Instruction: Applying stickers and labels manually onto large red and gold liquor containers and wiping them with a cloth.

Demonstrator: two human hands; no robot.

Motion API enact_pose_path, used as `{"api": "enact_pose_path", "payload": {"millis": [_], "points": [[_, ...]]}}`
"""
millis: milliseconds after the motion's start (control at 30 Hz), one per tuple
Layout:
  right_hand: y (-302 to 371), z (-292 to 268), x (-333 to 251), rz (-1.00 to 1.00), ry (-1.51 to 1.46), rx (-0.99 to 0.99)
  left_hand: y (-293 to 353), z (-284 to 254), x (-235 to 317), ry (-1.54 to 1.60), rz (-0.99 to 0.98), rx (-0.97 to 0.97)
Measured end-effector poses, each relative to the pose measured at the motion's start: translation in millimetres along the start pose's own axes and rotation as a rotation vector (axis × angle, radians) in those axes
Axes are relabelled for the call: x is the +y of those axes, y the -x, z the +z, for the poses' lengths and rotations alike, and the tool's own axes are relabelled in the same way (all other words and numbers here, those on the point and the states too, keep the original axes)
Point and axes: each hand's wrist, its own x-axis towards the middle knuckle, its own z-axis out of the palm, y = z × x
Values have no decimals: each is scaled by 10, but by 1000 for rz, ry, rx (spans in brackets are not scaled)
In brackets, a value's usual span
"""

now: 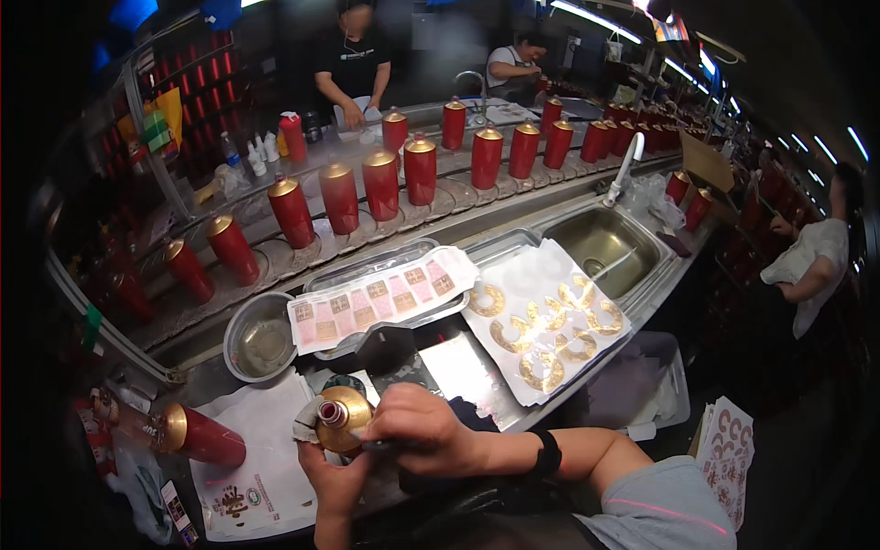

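My left hand [334, 478] is wrapped round a bottle with a gold shoulder [349, 401] and a narrow open neck, tilted toward me. Something whitish, perhaps a cloth or finger cover, shows at the bottle's left side. Across the gold shoulder lies my right hand [418, 423], fingers closed; a small dark piece shows under them, too hidden to name. A red bottle with a gold top [203, 434] lies tilted to the left on printed white sheets [266, 490].
Ahead stand a metal bowl [260, 337], a sheet of pink-and-gold decals [380, 302], a sheet of gold ring-shaped decals [547, 321] and a sink [612, 247]. Several red bottles [420, 172] line a conveyor beyond. Two people work across it; another person [811, 266] stands at right.
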Motion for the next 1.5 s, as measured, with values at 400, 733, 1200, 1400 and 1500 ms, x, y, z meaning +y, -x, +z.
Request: {"api": "enact_pose_path", "payload": {"millis": [400, 733, 1200, 1400, 1500], "points": [[131, 51, 6, 12, 121, 36, 99, 180, 157, -219, 181, 123], [-172, -57, -106, 110, 99, 29, -283, -96, 247, -50, 190, -8], [-269, 201, 27, -2, 76, -148, -77, -29, 182, -148, 139, 152], [-318, 312, -8, 32, 78, -100, -109, 52, 119, -241, 201, 162], [-322, 339, 14, 26, 91, -86, -104, 54, 140, -284, 173, 213]]}}
